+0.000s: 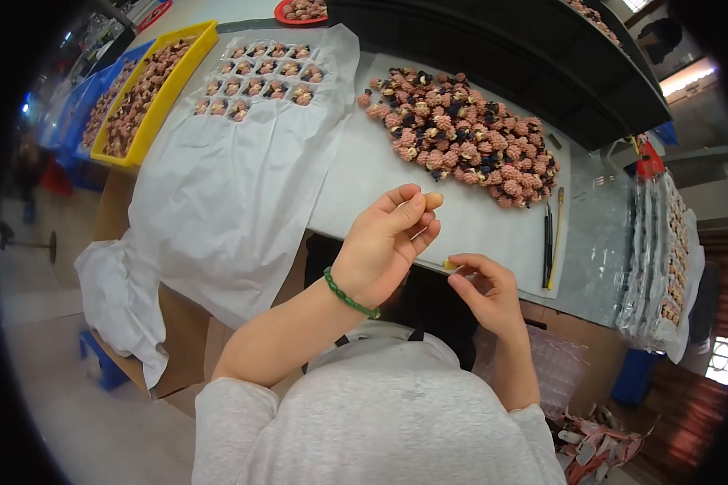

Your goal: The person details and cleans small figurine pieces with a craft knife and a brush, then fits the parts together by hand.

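Note:
My left hand (388, 234), with a green bead bracelet (349, 296) at the wrist, is raised in front of the table edge. Its thumb and fingers are closed together, and a small tan tip (433, 200) shows beyond them; I cannot tell whether it is a held piece or a finger cover. Lower and to the right, my right hand (489, 295) has thumb and index finger curled close together. A small yellow bit (449, 264) shows at the index fingertip, too small to name. Beyond both hands lies a heap of pink, bumpy berry-like figures (469, 141) with dark and cream parts.
A white-lined tray (259, 81) holds rows of similar pieces at the back left. Yellow (129, 158) and blue (77, 133) bins of pieces stand farther left. A black pen-like tool (548, 242) and a thin brush (556, 242) lie right of the heap. Stacked clear trays (643, 259) stand far right.

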A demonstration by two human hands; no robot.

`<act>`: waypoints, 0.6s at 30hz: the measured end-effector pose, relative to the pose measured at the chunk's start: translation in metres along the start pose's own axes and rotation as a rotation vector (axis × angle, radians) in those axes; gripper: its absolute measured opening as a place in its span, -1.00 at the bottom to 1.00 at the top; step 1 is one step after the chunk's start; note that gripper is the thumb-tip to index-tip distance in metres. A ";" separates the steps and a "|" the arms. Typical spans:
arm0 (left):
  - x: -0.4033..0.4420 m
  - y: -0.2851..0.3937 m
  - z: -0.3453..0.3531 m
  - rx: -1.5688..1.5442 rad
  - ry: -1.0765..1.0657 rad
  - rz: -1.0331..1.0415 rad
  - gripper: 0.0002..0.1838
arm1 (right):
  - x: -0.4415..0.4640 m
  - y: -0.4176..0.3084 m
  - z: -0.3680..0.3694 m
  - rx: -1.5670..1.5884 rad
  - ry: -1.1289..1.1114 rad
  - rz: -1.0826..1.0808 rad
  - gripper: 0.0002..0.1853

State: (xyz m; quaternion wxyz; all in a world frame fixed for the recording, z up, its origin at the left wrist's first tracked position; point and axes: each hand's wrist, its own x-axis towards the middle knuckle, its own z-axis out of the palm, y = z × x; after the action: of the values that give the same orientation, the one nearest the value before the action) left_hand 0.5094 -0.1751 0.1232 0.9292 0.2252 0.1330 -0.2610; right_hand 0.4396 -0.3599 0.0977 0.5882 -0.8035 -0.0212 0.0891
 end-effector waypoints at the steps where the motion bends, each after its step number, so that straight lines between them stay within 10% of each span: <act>1: 0.000 -0.001 -0.003 -0.012 0.007 -0.006 -0.84 | 0.001 0.001 -0.001 -0.010 0.016 -0.011 -0.75; 9: -0.016 0.004 0.003 0.063 -0.057 -0.066 -0.83 | 0.008 -0.003 0.003 -0.015 0.066 -0.083 -0.77; 18: -0.095 0.046 0.077 0.355 -0.658 -0.134 -0.67 | 0.007 -0.004 0.003 -0.047 0.011 -0.065 -0.76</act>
State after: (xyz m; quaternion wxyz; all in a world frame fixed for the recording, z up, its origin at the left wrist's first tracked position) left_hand 0.4657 -0.1366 0.2402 0.8497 0.2778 -0.2055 -0.3984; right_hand 0.4465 -0.3546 0.1000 0.5719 -0.8164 -0.0461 0.0649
